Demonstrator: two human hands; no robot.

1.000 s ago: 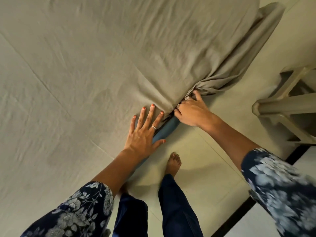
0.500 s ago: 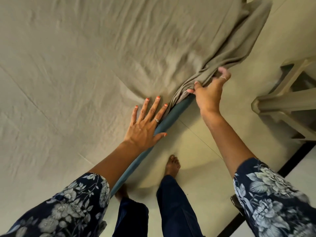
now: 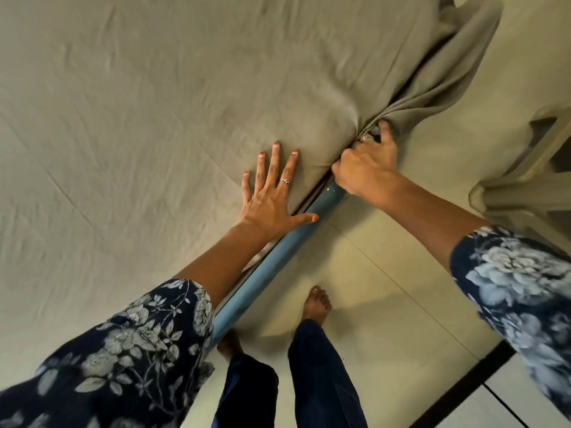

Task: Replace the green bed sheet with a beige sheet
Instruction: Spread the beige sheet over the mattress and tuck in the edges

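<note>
Since half a second ago the right hand has dropped from the lifted fold of cloth down to the bed's edge, where it now sits at the seam between mattress and frame, and more of the blue bed rail shows than before. The left hand has barely shifted.

No writing or brand mark can be read anywhere.

The left hand lies flat on the beige sheet, fingers straight and spread wide, thumb stretched out toward the rail, pressing the cloth down near the edge. A ring shows on one finger. The right hand is curled tight, its fingers hooked into the bunched sheet at the mattress edge, knuckles up, gripping the fabric where it gathers into deep folds. A ring shows on it as well.

Both arms reach forward, nearly straight, in dark floral sleeves; the right forearm crosses above the tiled floor.

The beige sheet covers the whole mattress top, creased, with a loose hanging bunch at the upper right corner. A pale plastic stool stands near the bed on the right. Bare feet stand just beside the rail.
</note>
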